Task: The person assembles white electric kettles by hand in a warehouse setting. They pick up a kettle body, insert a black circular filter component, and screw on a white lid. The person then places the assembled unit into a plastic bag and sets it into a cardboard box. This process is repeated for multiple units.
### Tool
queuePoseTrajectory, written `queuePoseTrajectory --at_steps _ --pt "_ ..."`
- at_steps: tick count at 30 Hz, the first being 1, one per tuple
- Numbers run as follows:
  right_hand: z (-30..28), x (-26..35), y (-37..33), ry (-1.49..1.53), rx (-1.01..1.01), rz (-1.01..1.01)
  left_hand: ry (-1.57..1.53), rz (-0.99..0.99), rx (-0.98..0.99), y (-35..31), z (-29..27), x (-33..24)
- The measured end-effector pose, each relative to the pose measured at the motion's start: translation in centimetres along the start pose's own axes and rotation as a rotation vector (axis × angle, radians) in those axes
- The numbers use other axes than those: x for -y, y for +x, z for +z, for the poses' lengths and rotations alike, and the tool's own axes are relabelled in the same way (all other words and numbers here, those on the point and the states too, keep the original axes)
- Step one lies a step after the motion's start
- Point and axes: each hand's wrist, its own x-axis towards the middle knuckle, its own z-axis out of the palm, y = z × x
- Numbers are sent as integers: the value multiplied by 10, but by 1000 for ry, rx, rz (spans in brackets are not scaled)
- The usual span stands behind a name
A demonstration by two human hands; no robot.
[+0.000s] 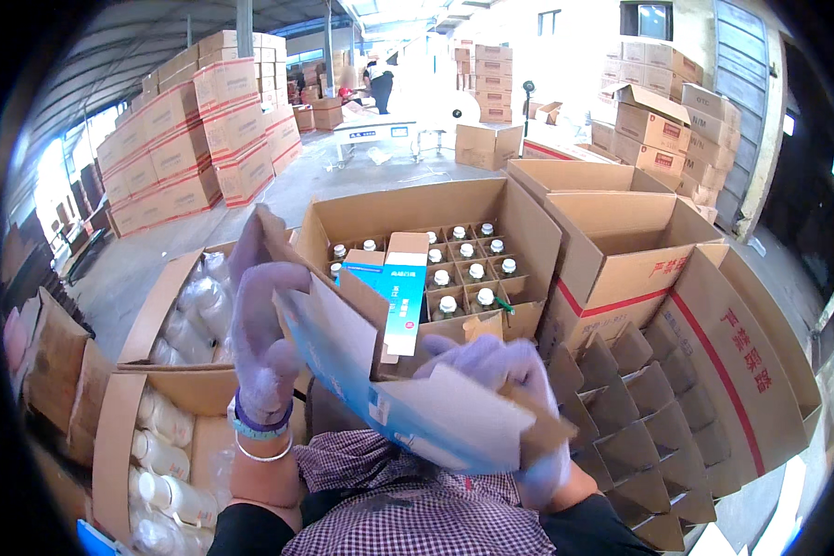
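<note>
We held a blue-and-white printed cardboard box (398, 412), partly open, at the lower centre of the frame. The fingers of our gloved left hand (267, 341) were clamped on its left end; those of our gloved right hand (505, 361) were clamped on its upper right edge. At the centre stood an open brown cardboard carton (408, 206) with white-capped bottles (448, 304) in its compartments. An open tan carton (111, 445) of white plastic bottles (183, 498) sat lower left, a brown cardboard divider grid (636, 400) lower right. Grey floor (329, 181) stretched toward the upper centre, between red-striped carton stacks (176, 139) upper left and brown carton stacks (656, 134) upper right. We saw a dark-clothed person (381, 90) near the upper centre.
</note>
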Motion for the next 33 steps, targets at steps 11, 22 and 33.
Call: queuePoseTrajectory --at_steps 11,22,33 --pt "-32 -28 10 186 -633 -119 -684 -17 399 -12 23 -18" --pt "-21 -16 8 -948 40 1 163 -143 777 5 56 22" --pt "-22 -11 24 -1209 679 440 -375 -635 -43 -67 59 54"
